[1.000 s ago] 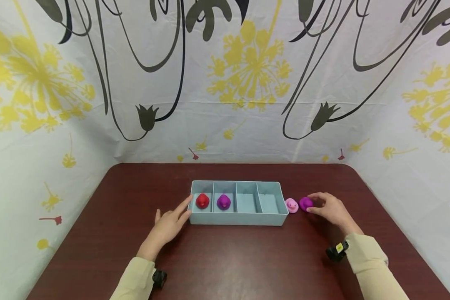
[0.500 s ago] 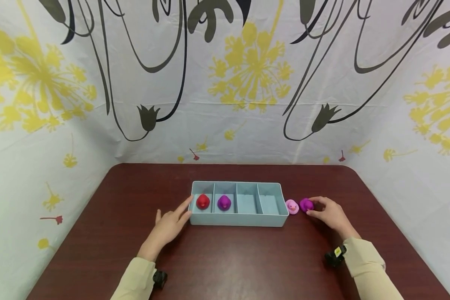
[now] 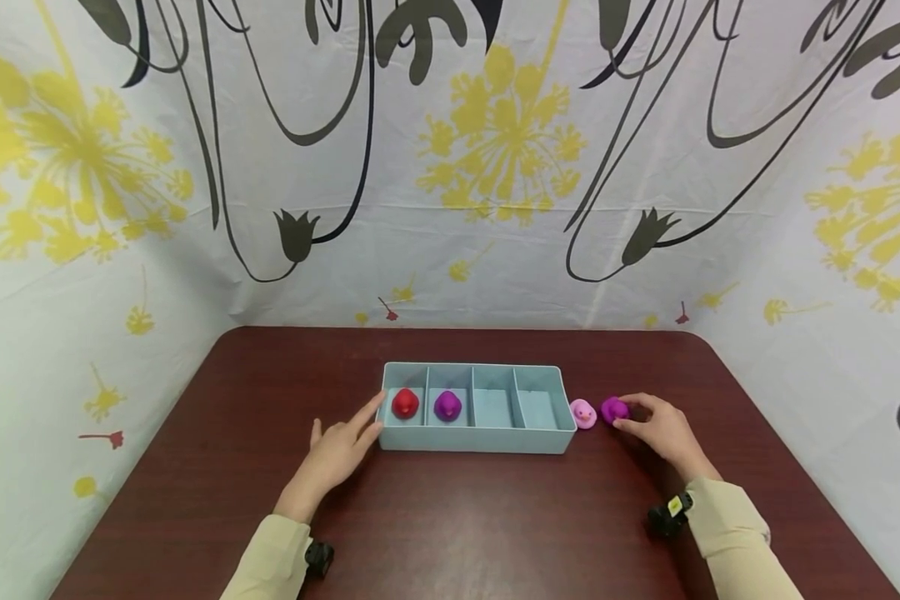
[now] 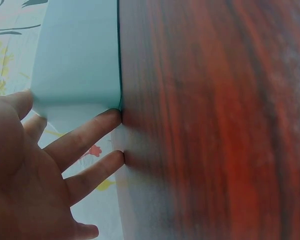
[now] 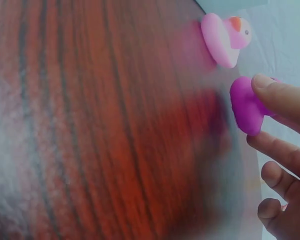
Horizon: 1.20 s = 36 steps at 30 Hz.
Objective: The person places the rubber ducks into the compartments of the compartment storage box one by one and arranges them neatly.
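My right hand [image 3: 663,431] pinches a purple rubber duck [image 5: 247,106] between thumb and fingers, low over the table. Left of it a pink rubber duck [image 3: 583,413] stands close to the right end of a light blue divided box [image 3: 480,440]. In the box, a red rubber duck [image 3: 405,403] sits in the far left compartment and another purple rubber duck [image 3: 447,406] in the one beside it. My left hand [image 3: 337,454] has its fingers spread, with fingertips at the box's left end; in the left wrist view they touch the box wall [image 4: 80,60].
The dark red-brown table [image 3: 450,517] extends in front of the box and to both sides. A white cloth [image 3: 450,275] with yellow and grey plant prints hangs behind and beside it. Black wrist cameras sit below both sleeves.
The right hand has shifted slightly forward and left around the purple duck, and the duck has turned a little in its fingers. The left hand and the box stay in place.
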Motion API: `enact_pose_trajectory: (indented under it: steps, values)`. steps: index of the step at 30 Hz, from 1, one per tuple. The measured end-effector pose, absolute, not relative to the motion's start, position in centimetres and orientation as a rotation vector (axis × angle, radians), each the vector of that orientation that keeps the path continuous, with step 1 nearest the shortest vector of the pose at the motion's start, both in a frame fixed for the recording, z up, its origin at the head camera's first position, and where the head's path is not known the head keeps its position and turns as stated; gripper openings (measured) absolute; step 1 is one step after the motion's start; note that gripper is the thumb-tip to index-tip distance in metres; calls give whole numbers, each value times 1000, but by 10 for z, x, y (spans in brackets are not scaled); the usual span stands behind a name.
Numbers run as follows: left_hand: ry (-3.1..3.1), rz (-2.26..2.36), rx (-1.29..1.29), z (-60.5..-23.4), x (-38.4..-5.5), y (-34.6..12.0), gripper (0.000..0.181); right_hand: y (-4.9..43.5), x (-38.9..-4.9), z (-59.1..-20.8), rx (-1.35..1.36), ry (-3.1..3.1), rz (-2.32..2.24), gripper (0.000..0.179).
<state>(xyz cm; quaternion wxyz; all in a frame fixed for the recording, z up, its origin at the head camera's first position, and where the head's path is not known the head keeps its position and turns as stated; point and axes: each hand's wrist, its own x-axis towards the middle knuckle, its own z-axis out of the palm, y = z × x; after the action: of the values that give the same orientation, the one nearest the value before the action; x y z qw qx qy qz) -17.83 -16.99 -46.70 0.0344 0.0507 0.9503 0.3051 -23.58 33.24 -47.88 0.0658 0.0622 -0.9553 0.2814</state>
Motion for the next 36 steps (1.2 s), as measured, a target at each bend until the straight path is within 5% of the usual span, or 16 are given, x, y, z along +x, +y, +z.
enact_pose_trajectory:
  steps: [36]
  values:
    - [2923,939,167,-469,-179,-171,56,313,-238,-435,236,-2858,853,43]
